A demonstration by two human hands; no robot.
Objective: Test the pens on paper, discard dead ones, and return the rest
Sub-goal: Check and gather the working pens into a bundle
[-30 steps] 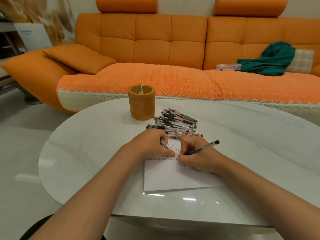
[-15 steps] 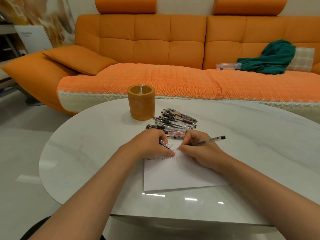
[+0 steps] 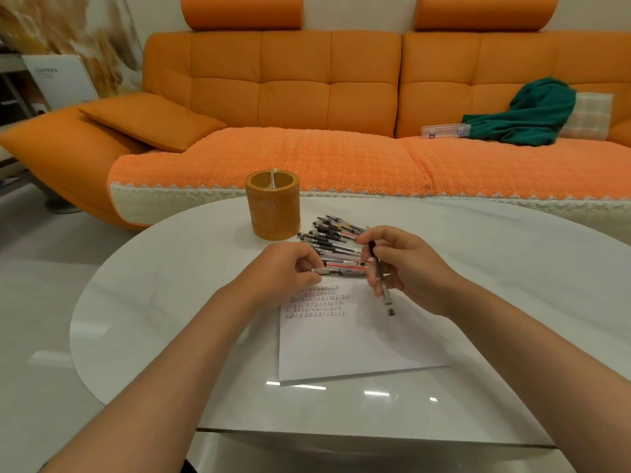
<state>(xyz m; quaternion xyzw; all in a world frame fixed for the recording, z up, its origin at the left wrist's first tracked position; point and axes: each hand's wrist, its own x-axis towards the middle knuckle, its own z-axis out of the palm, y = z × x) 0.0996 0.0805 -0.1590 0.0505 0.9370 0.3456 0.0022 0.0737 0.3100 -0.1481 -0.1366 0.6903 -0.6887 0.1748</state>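
- The right grip (image 3: 406,268) is hovering over the far right corner of a sheet of paper (image 3: 358,343), its fingers curling round a black pen (image 3: 387,298).
- The black pen is slanting down toward the viewer. Its lower end is hanging over the paper, and blur is hiding whether it is touching.
- The left grip (image 3: 286,268) is sitting at the paper's far left edge with its fingers curled, the fingertips pinching a short clear piece (image 3: 319,270). It is not possible to tell whether this is a cap or a whole pen.
- The two grips are staying near each other but apart.
- The paper is lying flat on a white surface (image 3: 170,302). Rows of small black and red marks (image 3: 317,302) are filling its far left part, just below the left grip.
- A pile of pens (image 3: 338,240) is lying side by side at the paper's far edge, just beyond both grips.
- An orange cup (image 3: 273,209) is standing upright just beyond and left of the pile.
- An orange sofa (image 3: 307,97) is stretching behind the surface, carrying a green cloth (image 3: 526,114) and a clear box (image 3: 444,130).
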